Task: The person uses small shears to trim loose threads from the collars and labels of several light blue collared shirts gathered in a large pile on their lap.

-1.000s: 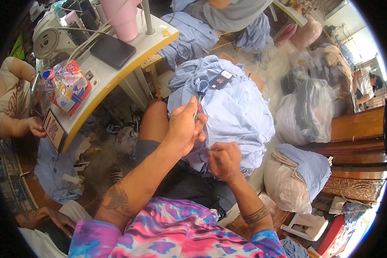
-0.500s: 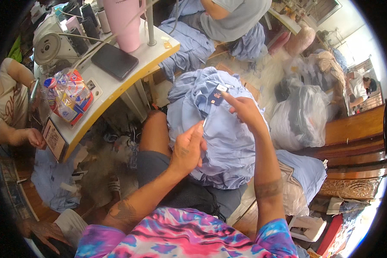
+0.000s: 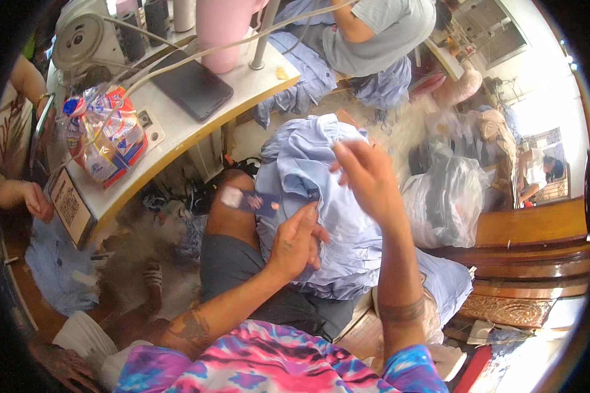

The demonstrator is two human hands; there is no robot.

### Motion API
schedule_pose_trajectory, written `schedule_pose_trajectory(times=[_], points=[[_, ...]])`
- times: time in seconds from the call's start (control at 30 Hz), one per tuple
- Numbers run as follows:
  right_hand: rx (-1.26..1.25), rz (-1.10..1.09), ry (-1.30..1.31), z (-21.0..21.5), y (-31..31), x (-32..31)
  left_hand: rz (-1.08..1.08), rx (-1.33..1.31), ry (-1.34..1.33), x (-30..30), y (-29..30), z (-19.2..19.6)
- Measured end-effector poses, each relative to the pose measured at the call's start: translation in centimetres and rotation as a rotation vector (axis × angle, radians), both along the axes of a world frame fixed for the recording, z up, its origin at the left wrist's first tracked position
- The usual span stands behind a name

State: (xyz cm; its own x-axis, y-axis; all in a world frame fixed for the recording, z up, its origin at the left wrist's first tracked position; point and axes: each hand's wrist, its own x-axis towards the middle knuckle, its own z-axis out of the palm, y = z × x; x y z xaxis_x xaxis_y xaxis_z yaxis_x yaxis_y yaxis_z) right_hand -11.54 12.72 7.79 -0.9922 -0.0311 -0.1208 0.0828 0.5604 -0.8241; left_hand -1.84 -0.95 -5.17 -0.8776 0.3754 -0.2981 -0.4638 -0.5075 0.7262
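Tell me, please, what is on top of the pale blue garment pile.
The left hand touches the pile, whose left edge a blurred dark tag overlaps. Anything under that hand or behind the right hand is covered.

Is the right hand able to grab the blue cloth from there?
Probably yes: the right hand hovers loosely open over the light-blue cloth, with nothing seeming to block it. The left hand sits off to one side.

Observed on the white, yellow-edged worktop (image 3: 273,80) are a pink tumbler (image 3: 221,39) near a metal post (image 3: 263,46), a dark phone (image 3: 195,90) lying flat, a red-and-blue plastic packet (image 3: 108,141) and, at the edge, a square-coded card (image 3: 73,208), while at right a translucent plastic bag (image 3: 444,206) sits near brown wooden furniture (image 3: 528,224).
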Motion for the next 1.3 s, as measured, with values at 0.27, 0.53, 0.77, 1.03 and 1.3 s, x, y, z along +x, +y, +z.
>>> schedule_pose_trajectory(times=[0.27, 0.53, 0.77, 1.03, 1.3], points=[[0.207, 0.075, 0.226, -7.7, 0.8, 12.4, 0.035, 0.195, -0.214, 1.0, -1.5, 1.0], [0.514, 0.093, 0.664, -10.4, 0.4, 11.7, 0.077, 0.246, -0.264, 1.2, -1.4, 3.4], [0.446, 0.102, 0.825, -13.2, -0.7, 11.4, 0.188, 0.272, -0.273, 1.0, -1.4, 3.6], [0.426, 0.102, 0.910, -15.5, -0.9, 11.9, 0.335, 0.194, -0.415, -1.5, -2.0, 5.6], [0.361, 0.041, 0.732, -13.1, -0.4, 11.9, 0.199, 0.174, -0.289, -1.6, -2.1, 5.9]])
